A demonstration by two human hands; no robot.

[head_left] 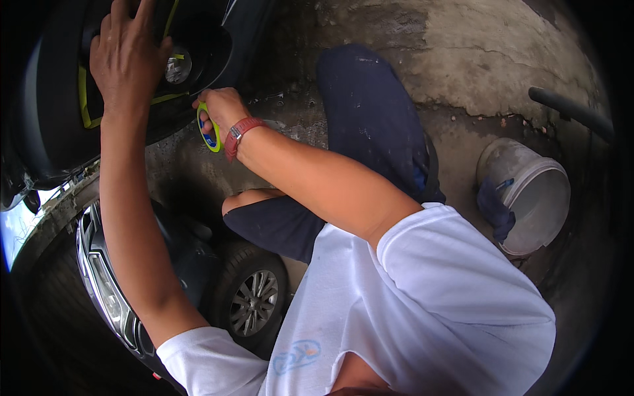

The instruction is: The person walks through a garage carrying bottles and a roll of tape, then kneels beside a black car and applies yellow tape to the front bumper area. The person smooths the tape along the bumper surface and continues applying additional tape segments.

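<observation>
A black car bumper (49, 109) fills the upper left, with a round fog lamp (178, 68) set in a dark recess. Yellow-green masking tape (84, 99) runs in strips along the edges around that recess. My left hand (129, 63) lies against the bumper just left of the lamp, fingers stretched upward, their tips close to the top of the picture. Below and right of the lamp, my right hand (223, 109) grips a roll of masking tape (212, 144), with fingers through its ring. A red watch strap is on that wrist.
At the right, a whitish bucket (538, 166) lies tipped, a dark cloth (494, 210) over its rim. Beyond it juts a dark pipe (571, 113). Another car's wheel (254, 300) and headlight (105, 290) show lower left. My bent knee (366, 99) rises beside my right arm.
</observation>
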